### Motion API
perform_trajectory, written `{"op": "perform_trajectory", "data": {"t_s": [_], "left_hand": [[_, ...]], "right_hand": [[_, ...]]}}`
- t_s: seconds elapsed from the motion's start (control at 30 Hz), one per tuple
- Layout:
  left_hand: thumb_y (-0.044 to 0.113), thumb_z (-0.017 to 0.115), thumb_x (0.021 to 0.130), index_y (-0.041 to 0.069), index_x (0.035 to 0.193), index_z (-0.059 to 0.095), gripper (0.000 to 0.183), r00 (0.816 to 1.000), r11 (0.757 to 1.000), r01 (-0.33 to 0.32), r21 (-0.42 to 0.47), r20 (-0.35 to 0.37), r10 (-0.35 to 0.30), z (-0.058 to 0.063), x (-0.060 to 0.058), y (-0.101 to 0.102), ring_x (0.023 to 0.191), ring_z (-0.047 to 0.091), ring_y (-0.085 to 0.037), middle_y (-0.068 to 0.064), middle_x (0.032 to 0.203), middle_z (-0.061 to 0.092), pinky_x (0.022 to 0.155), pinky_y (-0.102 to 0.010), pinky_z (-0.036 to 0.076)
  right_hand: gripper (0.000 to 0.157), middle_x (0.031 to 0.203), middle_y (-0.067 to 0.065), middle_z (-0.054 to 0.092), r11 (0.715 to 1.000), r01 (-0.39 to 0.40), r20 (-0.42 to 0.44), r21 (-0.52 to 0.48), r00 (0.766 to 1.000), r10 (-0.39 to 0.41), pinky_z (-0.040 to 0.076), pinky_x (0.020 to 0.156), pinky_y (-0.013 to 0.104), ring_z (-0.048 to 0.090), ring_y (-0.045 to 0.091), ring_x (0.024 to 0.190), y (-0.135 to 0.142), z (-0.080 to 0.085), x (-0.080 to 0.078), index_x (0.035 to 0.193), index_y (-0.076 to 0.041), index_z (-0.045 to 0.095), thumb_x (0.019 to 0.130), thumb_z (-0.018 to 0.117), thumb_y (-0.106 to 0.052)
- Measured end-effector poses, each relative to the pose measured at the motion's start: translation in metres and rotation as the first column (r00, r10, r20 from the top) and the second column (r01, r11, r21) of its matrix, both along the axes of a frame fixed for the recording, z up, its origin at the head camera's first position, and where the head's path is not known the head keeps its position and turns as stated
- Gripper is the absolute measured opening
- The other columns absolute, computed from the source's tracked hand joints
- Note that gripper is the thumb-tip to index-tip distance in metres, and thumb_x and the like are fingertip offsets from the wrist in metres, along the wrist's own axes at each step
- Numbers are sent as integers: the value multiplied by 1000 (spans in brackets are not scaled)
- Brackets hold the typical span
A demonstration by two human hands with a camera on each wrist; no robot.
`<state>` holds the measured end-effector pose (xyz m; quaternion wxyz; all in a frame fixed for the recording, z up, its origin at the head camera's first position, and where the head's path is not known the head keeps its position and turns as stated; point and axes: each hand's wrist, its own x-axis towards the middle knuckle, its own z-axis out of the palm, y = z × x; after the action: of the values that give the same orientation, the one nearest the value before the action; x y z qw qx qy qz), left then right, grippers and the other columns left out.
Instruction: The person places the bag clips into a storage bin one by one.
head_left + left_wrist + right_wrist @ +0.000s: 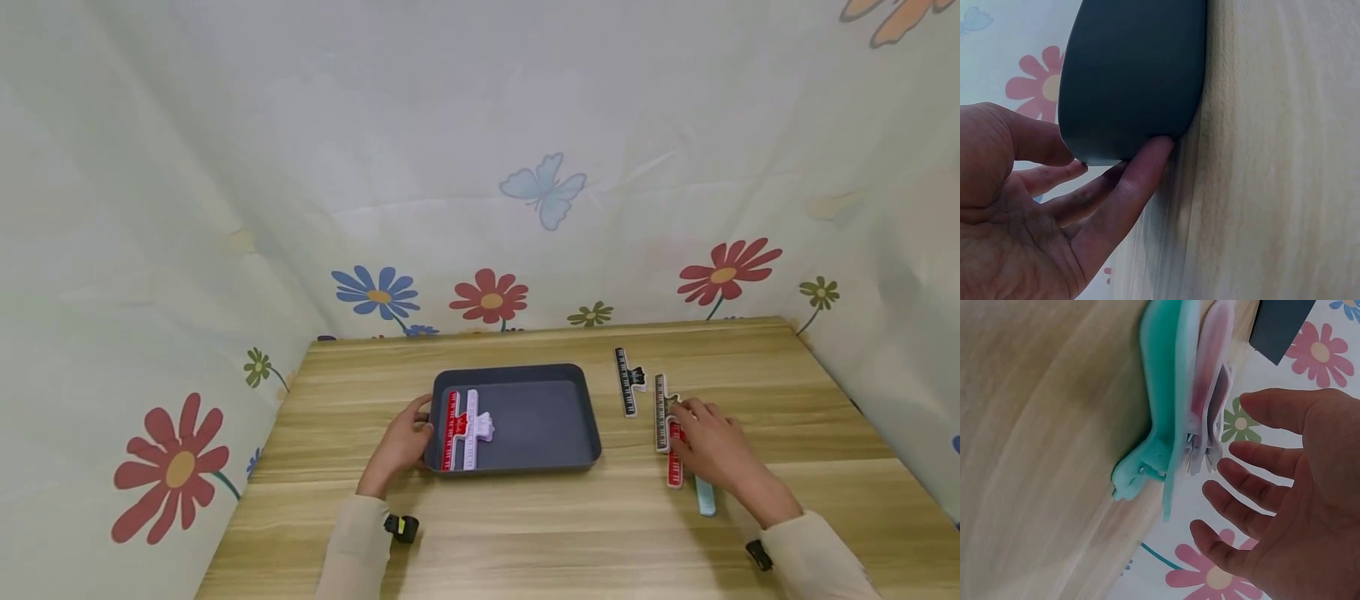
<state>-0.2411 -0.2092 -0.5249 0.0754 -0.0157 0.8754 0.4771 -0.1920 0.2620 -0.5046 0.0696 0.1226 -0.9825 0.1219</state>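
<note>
A dark grey rectangular tray (pixel 540 425) stands on the table. My left hand (pixel 402 439) touches its left end; in the left wrist view the fairly straight fingers (pixel 1141 178) rest against the tray's outer wall (pixel 1135 75). Inside lie a red clip (pixel 450 433) and a white-lilac clip (pixel 471 429), side by side at the left end. My right hand (pixel 712 442) hovers over a group of long clips: black (pixel 661 417), red (pixel 675 472) and light blue (pixel 705 497). In the right wrist view its fingers are spread, apart from the turquoise clip (pixel 1169 394).
Another black clip (pixel 626 383) lies alone between the tray and the group. A wooden table (pixel 525 533) carries everything. Behind and beside it hangs a pale curtain (pixel 420 192) printed with flowers and butterflies. Small black devices (pixel 402 527) sit at both wrists.
</note>
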Motion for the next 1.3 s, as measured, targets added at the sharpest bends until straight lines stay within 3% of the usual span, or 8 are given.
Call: {"op": "perform_trajectory", "data": {"t_s": [0.5, 0.8, 1.13, 1.3], "left_hand": [[8, 49, 98, 16, 151, 38, 54, 1000, 1000, -6, -3, 13, 7, 1, 0, 1, 92, 66, -27, -26, 135, 55, 50, -34, 57], [7, 48, 98, 16, 151, 37, 55, 1000, 1000, -1, -16, 12, 1, 2, -1, 1, 94, 66, -27, -27, 136, 54, 49, -33, 56], [7, 48, 99, 17, 151, 37, 55, 1000, 1000, -5, -22, 15, 5, 1, 0, 1, 94, 66, -28, -27, 136, 54, 49, -33, 56], [8, 48, 99, 18, 152, 36, 55, 1000, 1000, -8, -26, 19, 9, 2, 0, 2, 96, 65, -29, -26, 138, 53, 49, -33, 56]], "right_hand": [[49, 127, 25, 57, 1000, 12, 36, 2, 999, -12, 41, 88, 70, 49, 49, 119, 7, -8, -1, 132, 0, 54, 89, 67, -19], [64, 132, 33, 52, 998, 57, 93, 23, 994, -59, 39, 91, 71, 47, 51, 121, 9, -12, 0, 136, 9, 44, 87, 70, -24], [46, 127, 25, 57, 999, 31, 79, 27, 996, -33, 41, 91, 70, 50, 46, 119, 11, -12, 3, 124, 3, 60, 85, 69, -20], [52, 127, 26, 56, 999, 14, 87, 36, 996, -17, 40, 90, 71, 49, 47, 119, 11, -7, 2, 126, 5, 58, 79, 69, -16]]}}
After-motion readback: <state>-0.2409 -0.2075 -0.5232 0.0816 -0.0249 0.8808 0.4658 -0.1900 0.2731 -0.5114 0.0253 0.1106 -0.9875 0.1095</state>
